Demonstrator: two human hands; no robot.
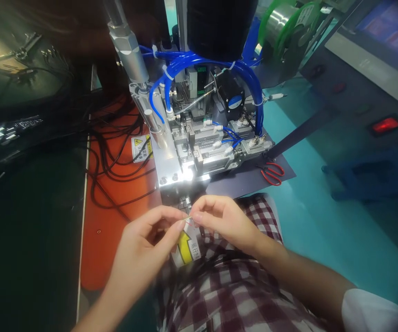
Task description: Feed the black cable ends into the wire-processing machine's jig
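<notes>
My left hand (147,242) and my right hand (225,221) meet in front of the machine, fingertips almost touching. Between them is a thin yellowish wire-like strand (188,218), pinched by thumb and forefinger on both sides. A fine reddish bit shows just below it, too small to make out. Right behind the fingers is the front end of a metal machine (171,161) with a bright reflection on its corner. Below the fingertips lies a white label with a yellow arrow (185,249), partly covered by my left hand.
Blue air hoses (185,60) arch over the machine. Black cables (105,170) run across the orange board (98,258) on the left. Red-handled pliers (272,174) lie at right on a dark mat. A green wire spool (282,23) and a lit red switch (386,125) stand farther right.
</notes>
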